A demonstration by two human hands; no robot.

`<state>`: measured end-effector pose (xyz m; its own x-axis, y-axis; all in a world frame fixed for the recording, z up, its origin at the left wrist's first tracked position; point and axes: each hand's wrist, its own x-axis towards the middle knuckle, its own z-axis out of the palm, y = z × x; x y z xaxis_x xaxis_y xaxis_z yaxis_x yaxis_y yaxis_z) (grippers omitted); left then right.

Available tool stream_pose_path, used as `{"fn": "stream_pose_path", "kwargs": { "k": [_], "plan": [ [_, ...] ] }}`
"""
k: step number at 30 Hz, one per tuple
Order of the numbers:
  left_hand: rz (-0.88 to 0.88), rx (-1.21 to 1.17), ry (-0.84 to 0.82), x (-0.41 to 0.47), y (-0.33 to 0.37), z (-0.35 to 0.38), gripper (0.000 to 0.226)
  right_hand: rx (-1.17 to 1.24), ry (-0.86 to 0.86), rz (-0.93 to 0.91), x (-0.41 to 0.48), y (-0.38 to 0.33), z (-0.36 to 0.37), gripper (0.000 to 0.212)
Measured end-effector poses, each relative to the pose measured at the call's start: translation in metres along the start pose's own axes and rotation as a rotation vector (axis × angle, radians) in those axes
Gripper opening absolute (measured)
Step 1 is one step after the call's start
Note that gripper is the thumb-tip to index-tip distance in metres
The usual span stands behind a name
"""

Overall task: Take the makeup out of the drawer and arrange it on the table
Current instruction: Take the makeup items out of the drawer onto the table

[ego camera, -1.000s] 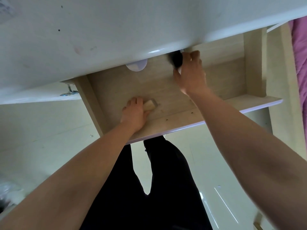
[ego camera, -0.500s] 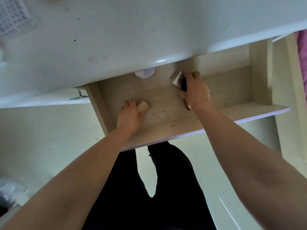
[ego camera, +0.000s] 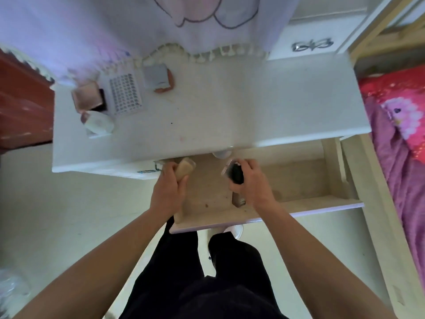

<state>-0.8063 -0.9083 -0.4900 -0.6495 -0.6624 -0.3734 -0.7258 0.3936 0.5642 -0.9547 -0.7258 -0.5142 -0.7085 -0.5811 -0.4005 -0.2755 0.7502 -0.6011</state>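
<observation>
**2 pieces of makeup in hand over the open drawer**

At the far-left corner of the table (ego camera: 230, 107), 4 things lie close together: a pink compact (ego camera: 87, 97), a white rounded case (ego camera: 99, 124) just in front of it, a gridded sheet (ego camera: 125, 94) and a grey box (ego camera: 155, 75).

The drawer (ego camera: 299, 209) stands pulled out under the table's near edge. Over its left end, the left hand (ego camera: 169, 189) curls its fingers round a beige bottle (ego camera: 185, 169), whose top pokes out toward the table edge. Near the drawer's middle, the right hand (ego camera: 251, 183) wraps fingers and thumb round a dark makeup item (ego camera: 235, 173) with a pale pink part beside it; what it is I cannot tell. A small brownish piece (ego camera: 238, 200) shows below that hand, held or lying loose, I cannot tell. A white round thing (ego camera: 220, 154) sits at the drawer's back, half hidden under the table edge.

Both held pieces look small, light and rigid. Their smooth shells are probably slippery, and the bottle may crack if dropped. The safest hold is round the body, not the cap.
</observation>
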Motion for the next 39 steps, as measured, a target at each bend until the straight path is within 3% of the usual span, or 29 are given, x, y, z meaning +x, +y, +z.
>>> {"fn": "stream_pose_path", "kwargs": {
  "k": [6,16,20,24,26,30,34,39],
  "plan": [
    [0.041,-0.053,0.196,0.030,-0.017,-0.083,0.043,-0.067,0.000,-0.164,0.046,-0.107,-0.032,0.068],
    [-0.215,-0.259,0.370,0.082,-0.090,-0.158,0.044,-0.527,-0.274,-0.351,0.131,-0.243,0.034,0.063],
    [-0.335,-0.319,0.395,0.105,-0.119,-0.178,0.044,-0.618,-0.344,-0.393,0.150,-0.274,0.072,0.051],
    [-0.464,-0.306,0.358,0.130,-0.138,-0.192,0.048,-0.670,-0.382,-0.417,0.167,-0.291,0.097,0.053],
    [-0.514,-0.296,0.326,0.141,-0.144,-0.197,0.050,-0.659,-0.377,-0.413,0.172,-0.295,0.102,0.064],
    [-0.451,-0.293,0.309,0.159,-0.146,-0.202,0.043,-0.575,-0.319,-0.363,0.175,-0.298,0.096,0.079],
    [-0.449,-0.231,0.277,0.173,-0.139,-0.202,0.045,-0.418,-0.241,-0.262,0.173,-0.291,0.084,0.072],
    [-0.523,-0.126,0.252,0.185,-0.134,-0.199,0.052,-0.233,-0.048,0.004,0.175,-0.279,0.076,0.061]
  ]
}}
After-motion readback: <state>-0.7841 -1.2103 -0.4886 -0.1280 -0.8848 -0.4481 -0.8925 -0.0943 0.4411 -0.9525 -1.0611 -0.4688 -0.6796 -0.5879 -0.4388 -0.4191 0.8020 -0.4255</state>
